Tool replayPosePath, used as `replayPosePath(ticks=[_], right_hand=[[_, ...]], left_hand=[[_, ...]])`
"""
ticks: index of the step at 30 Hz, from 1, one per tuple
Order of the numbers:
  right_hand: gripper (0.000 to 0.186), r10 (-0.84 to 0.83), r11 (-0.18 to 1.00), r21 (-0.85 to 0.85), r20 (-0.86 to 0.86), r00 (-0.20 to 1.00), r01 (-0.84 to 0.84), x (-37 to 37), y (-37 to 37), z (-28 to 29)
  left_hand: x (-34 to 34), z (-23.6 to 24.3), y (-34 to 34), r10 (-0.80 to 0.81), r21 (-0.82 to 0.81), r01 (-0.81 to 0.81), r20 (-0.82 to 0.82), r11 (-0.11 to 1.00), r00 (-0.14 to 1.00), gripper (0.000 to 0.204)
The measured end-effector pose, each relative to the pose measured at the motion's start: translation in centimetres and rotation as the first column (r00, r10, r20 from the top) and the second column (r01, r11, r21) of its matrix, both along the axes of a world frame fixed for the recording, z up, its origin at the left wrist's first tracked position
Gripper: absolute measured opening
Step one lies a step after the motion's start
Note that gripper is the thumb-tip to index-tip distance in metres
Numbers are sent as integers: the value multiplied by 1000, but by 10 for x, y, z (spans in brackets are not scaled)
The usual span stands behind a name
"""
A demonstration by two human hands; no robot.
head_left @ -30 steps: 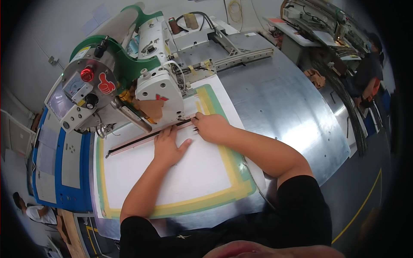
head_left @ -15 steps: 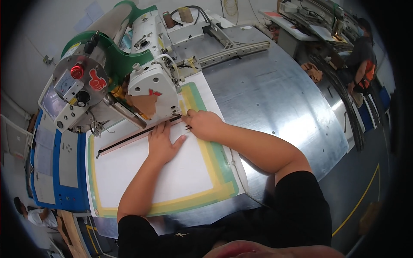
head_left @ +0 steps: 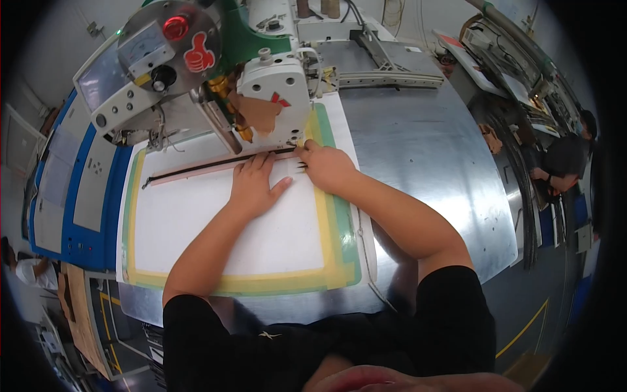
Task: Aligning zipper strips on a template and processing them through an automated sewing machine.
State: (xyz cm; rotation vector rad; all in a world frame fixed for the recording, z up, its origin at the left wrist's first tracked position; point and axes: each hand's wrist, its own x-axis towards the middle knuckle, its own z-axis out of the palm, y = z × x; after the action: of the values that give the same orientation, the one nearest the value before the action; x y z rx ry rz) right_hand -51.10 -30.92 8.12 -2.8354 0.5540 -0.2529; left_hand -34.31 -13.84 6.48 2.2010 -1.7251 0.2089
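My left hand (head_left: pixel 256 186) lies spread on a white sheet (head_left: pixel 202 235), bordered by yellow and green tape, with fingertips on a long black zipper-like strip (head_left: pixel 209 167) backed in pale pink. At the strip's right end, below the white machine head (head_left: pixel 277 88), my right hand (head_left: pixel 326 168) is closed, with small dark pointed tips poking out on its left; I cannot make out what it holds.
A steel worktable (head_left: pixel 431 163) extends right. A green-and-metal machine unit (head_left: pixel 163 52) overhangs the sheet; a blue panel (head_left: pixel 78 183) stands left. A co-worker (head_left: pixel 562 163) is at another machine far right, another person (head_left: pixel 36 271) far left. A cord (head_left: pixel 372 287) hangs beside the sheet.
The camera view has shifted, so the machine and sheet sit differently in the picture. Both hands remain on the strip at about the same places.
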Motion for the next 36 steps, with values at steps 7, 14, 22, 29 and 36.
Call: replayPosePath(ticks=[7, 14, 22, 29, 36], right_hand=[[46, -82, 996, -48, -71, 994, 79, -8, -12, -4], [44, -118, 992, -59, -73, 990, 113, -51, -37, 1], [43, -190, 979, 58, -92, 978, 196, -63, -42, 20], [35, -225, 961, 183, 77, 971, 208, -47, -38, 17], [30, -262, 962, 107, 120, 958, 249, -29, -24, 4]], left_hand=[[51, -8, 52, 211, 0, -212, 63, 977, 975, 63], [97, -7, 90, 359, 25, -359, 19, 933, 933, 64], [79, -13, 70, 358, -38, -356, 97, 934, 929, 64], [85, -7, 70, 361, -15, -361, 78, 932, 929, 62], [87, -8, 73, 341, -33, -340, 84, 940, 936, 60]])
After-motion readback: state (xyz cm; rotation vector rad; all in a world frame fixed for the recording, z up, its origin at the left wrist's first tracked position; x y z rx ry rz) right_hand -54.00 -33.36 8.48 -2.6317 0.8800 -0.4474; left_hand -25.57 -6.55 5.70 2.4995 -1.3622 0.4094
